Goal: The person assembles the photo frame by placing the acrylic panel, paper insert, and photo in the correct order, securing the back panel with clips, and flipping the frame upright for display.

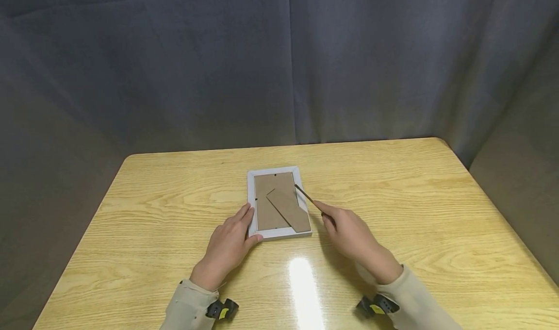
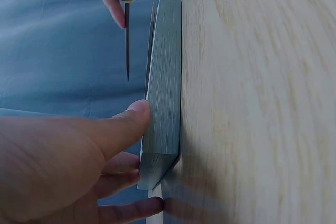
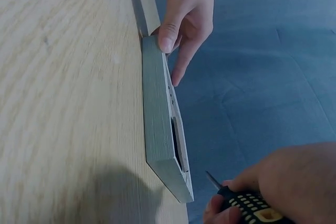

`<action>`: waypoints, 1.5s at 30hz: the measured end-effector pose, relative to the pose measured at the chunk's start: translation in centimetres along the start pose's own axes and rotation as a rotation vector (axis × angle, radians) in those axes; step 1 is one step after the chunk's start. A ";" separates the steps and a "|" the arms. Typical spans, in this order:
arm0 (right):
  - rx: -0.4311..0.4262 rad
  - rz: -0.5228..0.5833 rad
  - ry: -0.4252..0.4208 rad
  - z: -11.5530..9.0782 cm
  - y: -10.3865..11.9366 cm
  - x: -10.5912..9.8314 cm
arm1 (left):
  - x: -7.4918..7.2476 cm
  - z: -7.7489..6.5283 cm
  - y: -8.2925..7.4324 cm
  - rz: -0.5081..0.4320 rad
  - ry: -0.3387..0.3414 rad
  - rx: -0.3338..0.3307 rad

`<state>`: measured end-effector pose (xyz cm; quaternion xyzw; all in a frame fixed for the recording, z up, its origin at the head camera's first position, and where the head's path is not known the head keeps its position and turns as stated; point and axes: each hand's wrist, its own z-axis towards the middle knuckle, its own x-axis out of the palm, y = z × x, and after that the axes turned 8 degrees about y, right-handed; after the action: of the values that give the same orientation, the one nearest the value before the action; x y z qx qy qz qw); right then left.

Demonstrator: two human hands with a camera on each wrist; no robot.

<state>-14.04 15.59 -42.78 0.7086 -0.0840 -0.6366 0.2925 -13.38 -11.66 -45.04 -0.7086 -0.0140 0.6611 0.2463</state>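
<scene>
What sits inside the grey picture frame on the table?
Inside the picture frame, a brown backing board shows, with a brown support leg over part of it. Whatever lies beneath is covered, so its contents cannot be seen.

The head view looks forward and down from above the yellow wood-grain bench (image 1: pixel 174 194), farthest off. Both wrist views look from opposite sides, low, close and rolled sideways; all three share the grey rectangular brown-backed picture frame (image 1: pixel 279 208).
</scene>
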 end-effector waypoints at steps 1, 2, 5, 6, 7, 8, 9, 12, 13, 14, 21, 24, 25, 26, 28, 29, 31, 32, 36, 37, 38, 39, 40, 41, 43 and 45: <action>0.002 0.001 0.006 -0.1 0.0 0.0 | 0.0 0.0 0.0 -0.001 -0.001 0.001; 0.006 0.003 0.013 -0.2 0.0 -0.1 | 0.0 0.0 0.0 -0.003 0.000 0.001; 0.015 0.009 0.038 -0.4 0.0 -0.2 | 0.0 -0.1 0.0 -0.006 0.003 0.002; 0.017 0.012 0.046 -0.4 0.1 -0.2 | 0.0 -0.1 0.0 -0.006 0.004 0.002; 0.018 0.013 0.053 -0.5 0.2 -0.2 | 0.0 -0.1 0.0 -0.005 0.004 0.002; 0.020 0.012 0.058 -0.5 0.2 -0.3 | 0.0 -0.1 0.0 -0.004 0.006 0.001; 0.021 0.010 0.061 -0.5 0.2 -0.3 | 0.0 -0.1 0.0 -0.003 0.006 0.001; 0.019 0.002 0.068 -0.6 0.5 -0.5 | -0.1 -0.1 0.0 -0.004 0.007 0.001; 0.017 0.000 0.072 -0.6 0.5 -0.5 | -0.1 -0.1 0.0 -0.005 0.008 0.001; 0.017 -0.001 0.079 -0.6 0.6 -0.5 | -0.1 -0.1 0.0 -0.006 0.008 0.001; 0.030 0.003 0.130 -0.7 0.8 -0.6 | -0.2 -0.1 -0.1 -0.014 0.006 0.005; 0.028 0.005 0.133 -0.8 0.8 -0.5 | -0.2 -0.1 -0.1 -0.011 0.006 0.006; 0.028 0.006 0.133 -0.8 0.8 -0.5 | -0.2 -0.1 -0.1 -0.010 0.008 0.005; 0.024 0.006 0.131 -0.8 0.8 -0.5 | -0.2 -0.1 -0.1 -0.008 0.009 0.004; 0.019 0.009 0.130 -0.8 0.7 -0.5 | -0.2 -0.1 -0.1 -0.005 0.011 0.002; 0.016 0.008 0.128 -0.8 0.7 -0.5 | -0.2 -0.1 -0.1 -0.005 0.012 0.002; 0.018 0.009 0.130 -0.8 0.7 -0.4 | -0.2 -0.1 -0.1 -0.004 0.011 0.002; 0.017 0.008 0.129 -0.8 0.7 -0.4 | -0.2 -0.1 -0.1 -0.003 0.010 0.003; 0.025 0.004 0.134 -0.8 0.8 -0.4 | -0.2 0.0 -0.1 -0.005 0.004 0.006; 0.026 0.006 0.135 -0.8 0.8 -0.4 | -0.1 -0.1 -0.1 -0.006 0.004 0.006; 0.025 0.007 0.136 -0.8 0.8 -0.3 | -0.1 -0.1 -0.1 -0.006 0.004 0.005; 0.024 0.007 0.137 -0.8 0.8 -0.3 | -0.1 -0.1 -0.1 -0.007 0.003 0.006; 0.021 0.008 0.136 -0.8 0.9 -0.3 | -0.1 -0.1 -0.1 -0.007 0.004 0.005; 0.020 0.006 0.134 -0.8 0.8 -0.2 | -0.1 -0.1 -0.1 -0.008 0.004 0.005; 0.022 0.003 0.134 -0.8 0.9 -0.1 | -0.1 -0.1 -0.1 -0.010 0.005 0.004; 0.024 -0.004 0.132 -0.7 0.9 0.0 | -0.1 -0.1 -0.1 -0.011 0.006 0.004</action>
<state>-13.11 15.07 -42.31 0.7526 -0.0706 -0.5882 0.2875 -13.28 -11.59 -44.90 -0.7102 -0.0160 0.6575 0.2513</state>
